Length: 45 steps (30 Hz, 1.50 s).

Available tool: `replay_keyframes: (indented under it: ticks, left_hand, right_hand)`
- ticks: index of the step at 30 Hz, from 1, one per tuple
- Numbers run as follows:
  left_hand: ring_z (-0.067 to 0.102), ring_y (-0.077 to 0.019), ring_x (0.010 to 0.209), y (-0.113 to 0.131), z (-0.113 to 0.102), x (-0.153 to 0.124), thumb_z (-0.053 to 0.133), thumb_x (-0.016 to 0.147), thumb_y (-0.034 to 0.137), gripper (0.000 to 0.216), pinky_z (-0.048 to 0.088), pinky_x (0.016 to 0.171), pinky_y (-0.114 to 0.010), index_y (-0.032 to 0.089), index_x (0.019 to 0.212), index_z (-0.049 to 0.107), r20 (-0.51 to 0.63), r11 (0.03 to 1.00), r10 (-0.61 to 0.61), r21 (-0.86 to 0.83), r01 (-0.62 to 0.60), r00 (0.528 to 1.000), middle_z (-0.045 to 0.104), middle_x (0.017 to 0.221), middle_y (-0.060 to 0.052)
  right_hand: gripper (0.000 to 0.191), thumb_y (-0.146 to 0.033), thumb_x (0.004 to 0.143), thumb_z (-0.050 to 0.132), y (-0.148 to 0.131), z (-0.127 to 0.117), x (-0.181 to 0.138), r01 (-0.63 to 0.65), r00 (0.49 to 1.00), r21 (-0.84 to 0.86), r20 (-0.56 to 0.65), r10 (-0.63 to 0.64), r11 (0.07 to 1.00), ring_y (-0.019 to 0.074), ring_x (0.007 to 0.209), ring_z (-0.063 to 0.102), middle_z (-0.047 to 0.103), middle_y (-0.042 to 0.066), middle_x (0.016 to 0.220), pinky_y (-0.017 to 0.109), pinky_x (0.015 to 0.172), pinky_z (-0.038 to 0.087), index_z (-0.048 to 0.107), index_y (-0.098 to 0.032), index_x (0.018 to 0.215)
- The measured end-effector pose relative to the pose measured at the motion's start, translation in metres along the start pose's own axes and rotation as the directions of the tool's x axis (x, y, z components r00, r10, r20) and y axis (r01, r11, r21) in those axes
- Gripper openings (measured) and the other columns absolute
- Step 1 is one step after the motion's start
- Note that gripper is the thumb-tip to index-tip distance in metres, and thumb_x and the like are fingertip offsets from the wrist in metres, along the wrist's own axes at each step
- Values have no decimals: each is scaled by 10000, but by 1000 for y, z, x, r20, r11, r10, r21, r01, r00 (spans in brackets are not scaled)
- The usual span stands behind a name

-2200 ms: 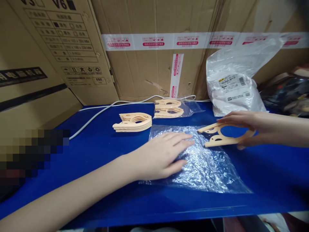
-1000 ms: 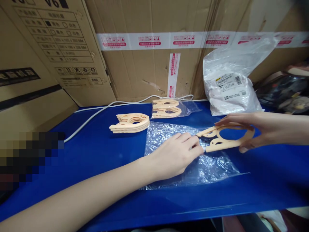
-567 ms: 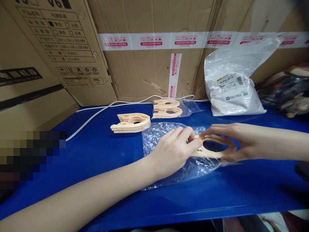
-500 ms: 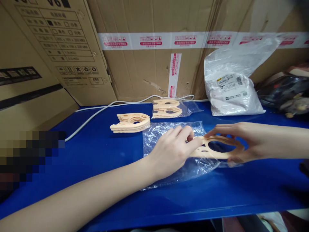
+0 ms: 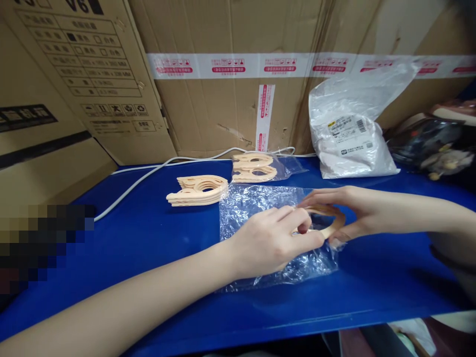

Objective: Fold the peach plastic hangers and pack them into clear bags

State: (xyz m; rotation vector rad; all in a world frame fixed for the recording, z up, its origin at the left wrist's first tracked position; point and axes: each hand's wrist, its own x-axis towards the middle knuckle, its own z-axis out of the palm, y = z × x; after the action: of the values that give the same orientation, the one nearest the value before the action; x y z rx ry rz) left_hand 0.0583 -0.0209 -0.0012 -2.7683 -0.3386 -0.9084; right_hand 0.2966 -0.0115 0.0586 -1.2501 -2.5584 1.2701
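- Our left hand [image 5: 273, 243] rests on a crinkled clear plastic bag [image 5: 260, 208] that lies flat on the blue table top [image 5: 148, 233]. Its fingers are curled, and thumb and forefinger pinch the bag's right edge, seemingly to hold the mouth apart.
- Our right hand [image 5: 353, 213] comes in from the right with fingers half closed around a flat, peach-coloured plastic piece with a round cut-out [image 5: 329, 223]. It grips the piece by its far rim, so the near end points into the bag's mouth. That end sits right at our left fingertips; how far it is inside the film, we cannot tell.
- Behind the bag, well within reach, lies a loose stack of the same peach pieces [image 5: 199, 189].
- Just beside that stack, a second clear bag with peach pieces in it [image 5: 256, 167] lies near the back.
- A white cable [image 5: 148, 174] runs along the back edge of the table.
- A white plastic sack with a barcode label [image 5: 347, 136] leans against brown cardboard boxes [image 5: 223, 109] that wall in the table.
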Motion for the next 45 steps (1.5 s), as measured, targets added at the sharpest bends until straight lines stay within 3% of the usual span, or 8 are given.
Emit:
replay_keyframes:
  ticks: [7, 11, 18, 21, 27, 31, 39, 45]
  left_hand:
    - [588, -197, 1024, 0, 1, -1, 427, 970, 376, 313, 467, 967, -332, 138, 1102, 582, 34, 996, 15, -87, -12, 999, 623, 1025, -67]
    - [610, -215, 1012, 0, 3, -2, 426, 952, 487, 434, 497, 911, -350, 119, 1144, 553, 57, 994, 17, -110, -11, 998, 630, 1052, -94]
    - [610, -191, 906, 2, -1, 2, 403, 971, 326, 292, 507, 857, -327, 115, 1074, 578, 38, 998, 4, -58, -2, 999, 641, 995, -80]
    - [598, -224, 977, 3, -6, 5, 417, 956, 273, 266, 486, 910, -357, 103, 1060, 593, 122, 999, -32, -15, 34, 992, 633, 1043, -108]
    - [384, -285, 1344, 2, -21, -9, 508, 927, 440, 501, 352, 1094, -430, 115, 1308, 487, 343, 974, -171, -84, 211, 924, 495, 1380, -151]
    - [383, -288, 1357, 1, -20, -19, 431, 952, 498, 570, 336, 1106, -448, 124, 1383, 433, 424, 943, -203, -159, 294, 883, 460, 1434, -152]
    - [396, -278, 1352, -2, -14, -15, 474, 934, 508, 576, 310, 1128, -419, 138, 1374, 453, 440, 914, -133, -292, 282, 888, 431, 1470, -127]
    - [455, -252, 1307, -1, -16, -18, 494, 942, 438, 509, 353, 1101, -375, 130, 1346, 471, 385, 933, -92, -288, 214, 918, 483, 1429, -127]
  right_hand:
    - [664, -389, 777, 718, 2, -7, -2, -2, 990, -73, -144, -8, 997, 284, 1200, 554, 529, 107, 1379, 321, 929, 508, 479, -195, 1365]
    - [624, -437, 776, 700, 3, 1, 9, 7, 975, -204, -215, -52, 979, 281, 1194, 550, 595, 69, 1312, 378, 1005, 454, 532, -228, 1340]
    - [616, -492, 821, 626, 7, 13, 26, 118, 955, -341, -217, -200, 933, 306, 1182, 553, 580, 103, 1305, 414, 966, 468, 514, -229, 1367]
    - [669, -531, 829, 604, 10, 12, 25, 89, 961, -411, -206, -187, 907, 308, 1190, 530, 554, 136, 1293, 436, 986, 440, 479, -186, 1389]
    - [705, -545, 786, 649, 16, 4, 16, 20, 978, -400, -184, -101, 916, 280, 1121, 563, 554, 102, 1237, 387, 916, 470, 469, -229, 1389]
    - [501, -498, 795, 660, 9, 0, 7, -39, 994, -365, -113, -3, 930, 247, 939, 611, 621, 73, 1046, 357, 793, 488, 599, -201, 1194]
    - [390, -527, 765, 681, 11, -2, 1, -149, 989, -266, -52, 140, 953, 190, 758, 606, 665, 33, 872, 285, 629, 429, 592, -200, 956]
    - [311, -508, 836, 587, 8, 9, 18, -113, 987, -303, -142, 72, 946, 143, 638, 527, 615, 1, 750, 251, 561, 360, 561, -202, 883]
